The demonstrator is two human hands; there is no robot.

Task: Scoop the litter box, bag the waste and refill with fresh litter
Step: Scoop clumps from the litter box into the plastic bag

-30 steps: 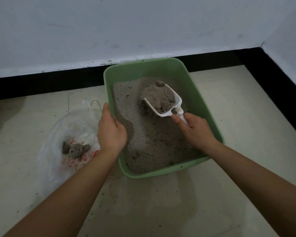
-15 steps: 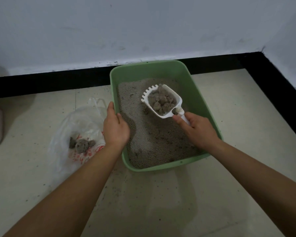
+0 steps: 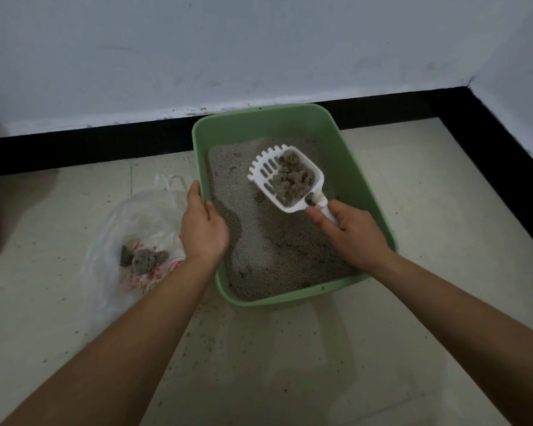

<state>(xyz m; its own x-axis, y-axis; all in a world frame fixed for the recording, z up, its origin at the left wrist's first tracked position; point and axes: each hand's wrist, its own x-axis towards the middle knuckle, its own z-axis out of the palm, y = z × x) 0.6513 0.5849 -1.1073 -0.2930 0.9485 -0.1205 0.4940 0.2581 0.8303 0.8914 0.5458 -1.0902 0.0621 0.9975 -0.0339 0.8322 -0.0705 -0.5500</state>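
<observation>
The pale tiled floor (image 3: 413, 210) meets a white wall (image 3: 259, 41) along a black skirting band (image 3: 74, 146), and stray grains lie scattered on the tiles near the camera. On the floor, close to the skirting, sits the green litter box (image 3: 360, 182), filled with grey litter (image 3: 274, 250). Just beside its left wall lies a clear plastic bag (image 3: 126, 222) with red print, its mouth open upward and a few grey clumps in the bag (image 3: 142, 256) resting inside.

The left hand (image 3: 203, 229) has its grip closed over the left rim of the box, thumb inside against the wall, fingers outside. The right hand (image 3: 354, 235) has its grip wrapped round the handle of the white slotted scoop (image 3: 286, 179), which is almost wholly hidden by the fingers. The scoop's bowl reaches forward and left from that grip, held above the litter over the far half of the box, toothed edge pointing away. Sifted clumps (image 3: 293, 178) sit heaped in the bowl's right side and toward the handle.
</observation>
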